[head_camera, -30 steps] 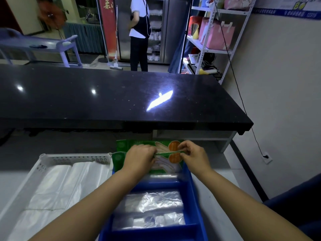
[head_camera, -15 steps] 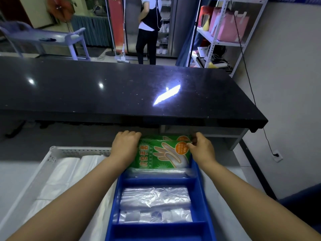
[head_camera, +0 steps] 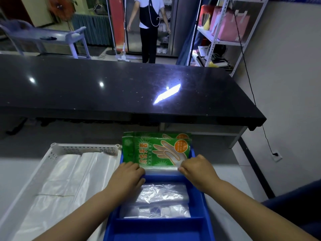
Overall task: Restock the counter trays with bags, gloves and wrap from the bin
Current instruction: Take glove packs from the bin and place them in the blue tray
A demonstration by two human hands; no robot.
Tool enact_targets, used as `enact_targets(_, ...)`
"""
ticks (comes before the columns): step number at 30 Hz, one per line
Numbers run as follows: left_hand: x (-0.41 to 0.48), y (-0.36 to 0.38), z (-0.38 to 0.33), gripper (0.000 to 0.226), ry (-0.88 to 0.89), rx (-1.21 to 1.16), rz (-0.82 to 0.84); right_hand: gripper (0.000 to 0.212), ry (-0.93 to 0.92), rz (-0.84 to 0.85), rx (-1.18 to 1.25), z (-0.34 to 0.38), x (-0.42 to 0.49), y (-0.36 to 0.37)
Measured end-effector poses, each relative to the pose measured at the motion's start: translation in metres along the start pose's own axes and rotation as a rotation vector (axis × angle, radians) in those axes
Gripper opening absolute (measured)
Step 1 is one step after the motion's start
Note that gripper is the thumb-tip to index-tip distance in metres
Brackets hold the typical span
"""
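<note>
My left hand (head_camera: pixel 127 176) and right hand (head_camera: pixel 198 168) both rest on the near edge of the green glove packs (head_camera: pixel 156 150), which stand tilted in the far compartment of the blue tray (head_camera: pixel 199 193). The fingers curl down over the clear lower strip of the front pack and the divider below it; I judge this a pressing, tucking touch and not a firm grasp, though whether my fingertips pinch the plastic I cannot tell. There are at least two packs, one behind the other, their tops leaning past the tray's far rim.

By my reckoning the gloves are in (or all but in, since they want a last push to sit square). The middle compartment holds clear folded bags (head_camera: pixel 161 192) and another clear bundle (head_camera: pixel 156 211) just nearer to me. The nearest compartment of the blue tray shows only bare blue floor, so I take that slot as not yet filled; if wrap is meant for it, that is what is left. I cannot say for sure whether either clear bundle is wrap or bags.

The white tray (head_camera: pixel 83 147), touching the blue one on its left side, is laid with white plastic bags (head_camera: pixel 69 180) from its far wall toward its near end. The bin itself is out of view.
</note>
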State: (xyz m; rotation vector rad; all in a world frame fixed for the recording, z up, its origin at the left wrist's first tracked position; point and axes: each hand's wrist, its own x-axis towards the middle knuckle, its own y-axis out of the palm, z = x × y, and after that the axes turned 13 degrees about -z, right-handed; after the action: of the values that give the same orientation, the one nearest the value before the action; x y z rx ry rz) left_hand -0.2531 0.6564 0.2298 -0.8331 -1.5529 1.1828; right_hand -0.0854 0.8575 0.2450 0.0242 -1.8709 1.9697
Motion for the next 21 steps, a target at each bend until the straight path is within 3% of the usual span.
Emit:
enact_targets(2,-0.002,-0.003,-0.002,0.021,-0.040,0.009,0.023,0.050,-0.078,0.054,-0.061,0.005,0.001,-0.001)
enact_targets(7,-0.004,-0.010,-0.002,0.021,0.001,0.158,0.091,0.046,-0.178,0.149,-0.164,0.007,0.004,-0.001)
enact_targets(10,-0.013,-0.018,-0.002,0.018,-0.072,0.163,0.012,0.031,-0.257,-0.022,-0.316,0.007,0.006,-0.004)
enact_targets(13,-0.028,-0.034,-0.001,0.016,-0.198,0.137,-0.121,0.023,-0.247,-0.209,-0.231,0.013,0.010,-0.006)
enact_targets(17,-0.066,-0.056,0.002,0.009,-0.406,0.119,-0.273,0.025,-0.339,-0.312,-0.077,0.043,0.026,0.001)
enact_targets(21,-0.118,-0.070,-0.004,0.005,-0.554,0.141,-0.323,0.034,-0.429,-0.296,0.057,0.098,0.036,0.008)
